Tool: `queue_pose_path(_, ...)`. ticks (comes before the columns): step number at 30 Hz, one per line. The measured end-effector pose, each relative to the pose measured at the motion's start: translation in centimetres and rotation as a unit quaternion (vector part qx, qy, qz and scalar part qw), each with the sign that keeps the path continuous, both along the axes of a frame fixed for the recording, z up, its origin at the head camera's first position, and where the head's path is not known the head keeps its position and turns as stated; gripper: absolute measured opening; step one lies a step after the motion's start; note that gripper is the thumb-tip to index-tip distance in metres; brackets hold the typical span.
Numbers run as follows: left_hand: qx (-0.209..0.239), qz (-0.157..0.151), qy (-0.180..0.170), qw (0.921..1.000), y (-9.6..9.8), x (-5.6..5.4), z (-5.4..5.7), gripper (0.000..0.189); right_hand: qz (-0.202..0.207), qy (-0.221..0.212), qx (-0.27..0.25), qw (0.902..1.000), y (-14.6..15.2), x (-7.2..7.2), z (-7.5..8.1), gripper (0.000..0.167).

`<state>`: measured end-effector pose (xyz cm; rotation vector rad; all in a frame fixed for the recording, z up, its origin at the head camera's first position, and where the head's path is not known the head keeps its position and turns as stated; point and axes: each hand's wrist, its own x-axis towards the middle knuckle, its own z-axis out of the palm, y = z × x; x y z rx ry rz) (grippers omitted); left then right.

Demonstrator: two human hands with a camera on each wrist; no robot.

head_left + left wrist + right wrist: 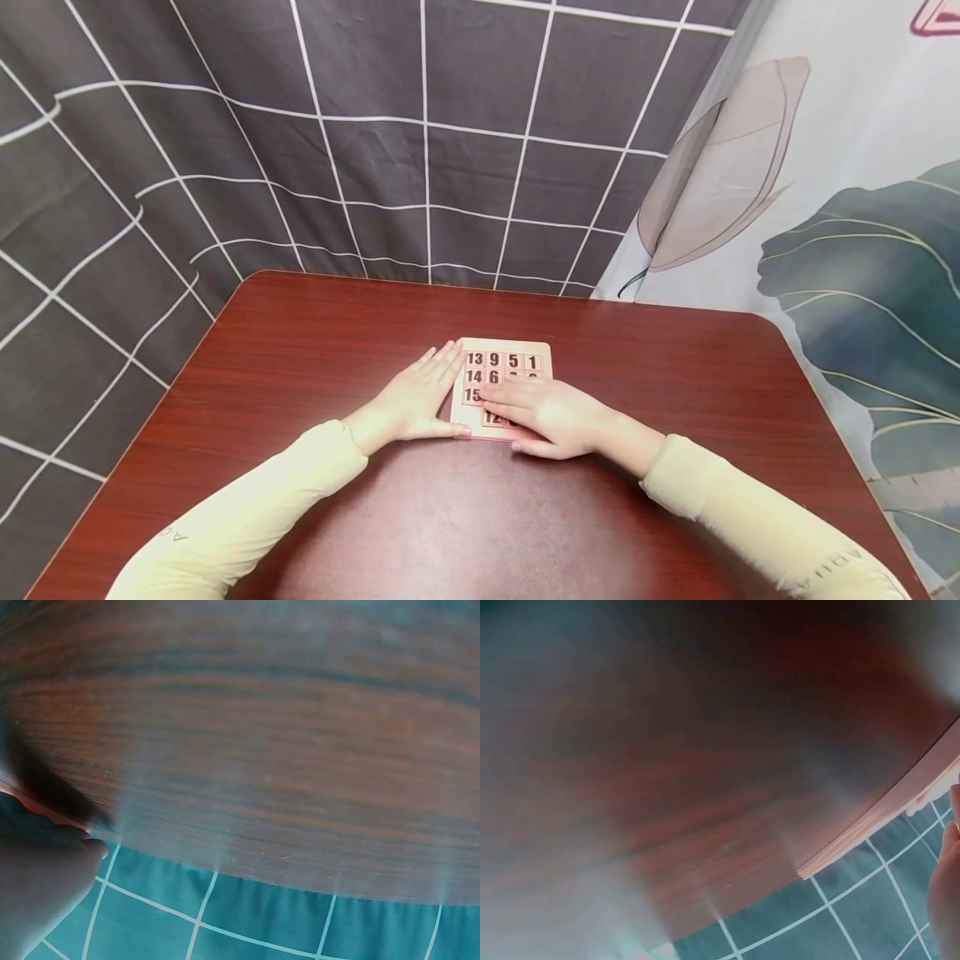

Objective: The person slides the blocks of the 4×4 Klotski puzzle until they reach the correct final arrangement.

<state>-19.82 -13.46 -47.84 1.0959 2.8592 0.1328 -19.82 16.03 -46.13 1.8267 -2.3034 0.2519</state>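
Note:
A number slide puzzle (507, 344) lies flat on the table, its pale frame holding square tiles with black numbers. The top row reads 13, 9, 5, 1; 14, 6 and 15 also show, while other tiles are covered. My left hand (417, 402) rests along the frame's left side, fingers straight and thumb at the lower left corner. Across the tiles from the right lies my right hand (558, 414), its extended fingertips touching near the 15. In the right wrist view, the puzzle's edge (877, 829) runs beside part of that hand (946, 892).
The reddish-brown wooden table (337, 317) has rounded far corners. Behind it and at the left hangs a dark curtain (367, 167) with white grid lines. A pale curtain with large leaf prints (847, 283) hangs at the right.

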Motion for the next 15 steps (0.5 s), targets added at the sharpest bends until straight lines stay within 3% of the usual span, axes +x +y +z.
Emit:
queue_pose_path(8, 0.01, 0.001, -0.007, 0.9999, 0.0, 0.0, -0.1, 0.12, 0.023, 0.015, 0.002, 0.9996, 1.4, 0.8, -0.9, 0.065)
queue_pose_path(15, 0.008, 0.003, -0.009, 0.9999, -0.1, -0.1, -0.3, 0.12, 0.039, 0.038, 0.0, 0.9985, 0.5, 0.7, -1.0, 0.067)
